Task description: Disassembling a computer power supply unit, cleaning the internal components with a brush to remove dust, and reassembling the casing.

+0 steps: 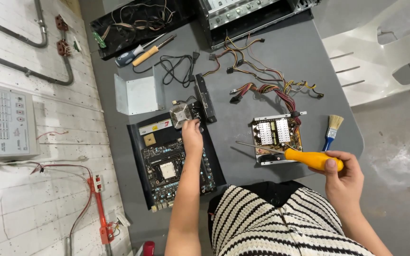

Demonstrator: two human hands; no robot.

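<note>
My left hand (193, 135) reaches over a black motherboard (167, 168) lying on a dark mat, fingertips touching a small metal heatsink fan (181, 115) at the board's far edge. My right hand (342, 170) grips a yellow-handled screwdriver (309, 159) whose shaft points left over an open power supply box (276, 137) with a circuit board inside. A bundle of coloured wires (271, 87) runs from that box across the table.
A grey table (281, 52) holds a paintbrush (332, 130), a bent metal plate (136, 95), two more screwdrivers (143, 51), a black cable (176, 68), a black drive (206, 99) and a computer case (243, 14). White brick wall at left; white plastic chair (380, 52) at right.
</note>
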